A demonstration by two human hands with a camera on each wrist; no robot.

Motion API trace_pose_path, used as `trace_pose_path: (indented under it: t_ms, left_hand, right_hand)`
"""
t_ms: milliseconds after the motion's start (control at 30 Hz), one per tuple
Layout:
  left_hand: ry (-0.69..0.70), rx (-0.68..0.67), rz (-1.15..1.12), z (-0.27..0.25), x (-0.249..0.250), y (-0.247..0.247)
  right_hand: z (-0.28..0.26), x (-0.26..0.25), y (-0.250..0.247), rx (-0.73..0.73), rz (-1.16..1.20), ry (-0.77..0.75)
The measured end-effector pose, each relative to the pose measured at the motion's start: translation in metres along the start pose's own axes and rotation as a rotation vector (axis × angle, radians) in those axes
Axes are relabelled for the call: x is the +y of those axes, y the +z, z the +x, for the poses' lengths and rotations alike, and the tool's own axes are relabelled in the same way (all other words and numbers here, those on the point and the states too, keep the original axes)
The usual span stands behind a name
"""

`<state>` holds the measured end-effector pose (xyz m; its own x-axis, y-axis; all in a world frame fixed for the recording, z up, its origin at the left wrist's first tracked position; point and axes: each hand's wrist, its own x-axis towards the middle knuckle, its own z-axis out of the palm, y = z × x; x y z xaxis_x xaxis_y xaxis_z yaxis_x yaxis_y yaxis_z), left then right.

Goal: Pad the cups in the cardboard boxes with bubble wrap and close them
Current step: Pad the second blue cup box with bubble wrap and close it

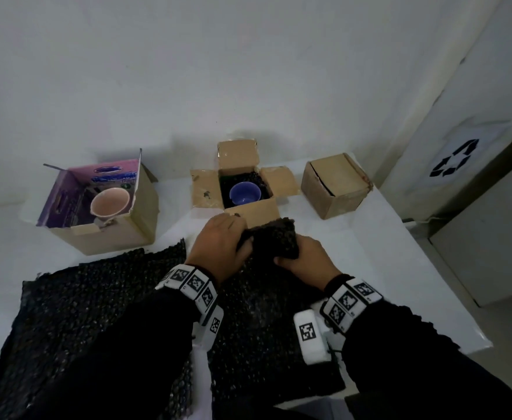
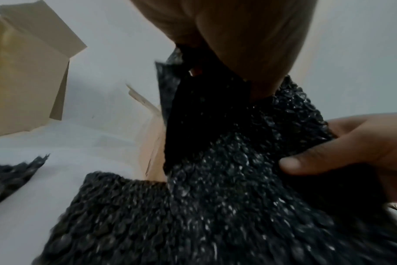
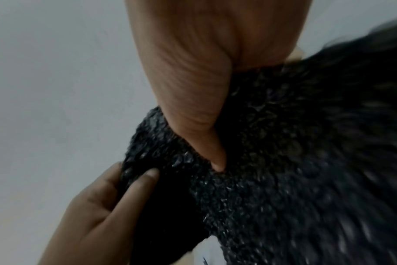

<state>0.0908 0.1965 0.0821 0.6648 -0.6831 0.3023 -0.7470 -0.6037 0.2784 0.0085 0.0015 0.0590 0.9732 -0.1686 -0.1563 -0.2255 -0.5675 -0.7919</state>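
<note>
With both the left hand point(image 1: 218, 245) and right hand point(image 1: 304, 259) pinching the folded bubble wrap point(image 1: 274, 239) at frame centre, keep that fold tight — then press it gently over the blue cup point(image 1: 245, 193) (box point(image 1: 206, 192) flaps open) just above.

Left fingers: I see them buried behind the folded bubble wrap point(image 1: 271, 239).
Closed box point(image 1: 336, 184): contents hidden from me.
Purple box print point(image 1: 113, 175): too blurred to read.
Flat sheet point(image 1: 97, 313): sleeves cover its middle.

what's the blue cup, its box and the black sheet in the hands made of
Blue cup: likely glazed ceramic, smooth with a soft sheen. Box: plain brown cardboard, matte, creased flaps. Black sheet: plastic bubble wrap, rows of small glossy bubbles catching light.
</note>
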Motion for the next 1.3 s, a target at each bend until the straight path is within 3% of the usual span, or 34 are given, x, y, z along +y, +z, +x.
trace_pose_path:
  t_ms: [167, 267, 400, 500, 600, 833, 933, 1000, 1133, 1200, 1300]
  left_hand:
    - [0.016, 0.046, -0.137, 0.013, -0.001, -0.018]
    - [0.098, 0.013, -0.036, 0.024, -0.004, -0.029]
    - [0.098, -0.011, 0.147, 0.039, -0.006, -0.058]
    - [0.195, -0.098, 0.321, 0.048, -0.01, -0.069]
    - [0.219, -0.076, 0.263, 0.057, -0.015, -0.065]
    - [-0.132, -0.073, -0.215, 0.068, -0.021, -0.057]
    - [-0.11, -0.114, -0.105, 0.074, -0.025, -0.046]
    - [-0.077, -0.09, -0.013, 0.075, -0.033, -0.039]
    - [-0.126, -0.015, -0.115, 0.08, -0.045, -0.021]
    - [-0.149, 0.001, -0.064, 0.084, -0.051, -0.01]
    - [-0.21, -0.095, -0.061, 0.089, -0.059, 0.006]
  right_hand:
    - [0.02, -0.02, -0.027, -0.064, 0.064, -0.029]
    - [0.029, -0.04, -0.045, -0.037, 0.142, -0.107]
    - [0.038, -0.06, -0.071, -0.166, -0.199, -0.237]
    - [0.053, -0.067, -0.082, -0.132, -0.446, -0.248]
    - [0.062, -0.074, -0.087, -0.156, -0.376, -0.244]
    - [0.088, -0.081, -0.098, -0.295, -0.097, -0.178]
    - [0.107, -0.082, -0.1, -0.38, 0.049, -0.119]
    - [0.123, -0.081, -0.1, -0.363, 0.131, -0.069]
    - [0.161, -0.07, -0.099, -0.247, -0.307, -0.226]
    - [0.176, -0.067, -0.093, -0.194, -0.46, -0.33]
    - [0.195, -0.063, -0.083, -0.117, -0.582, -0.442]
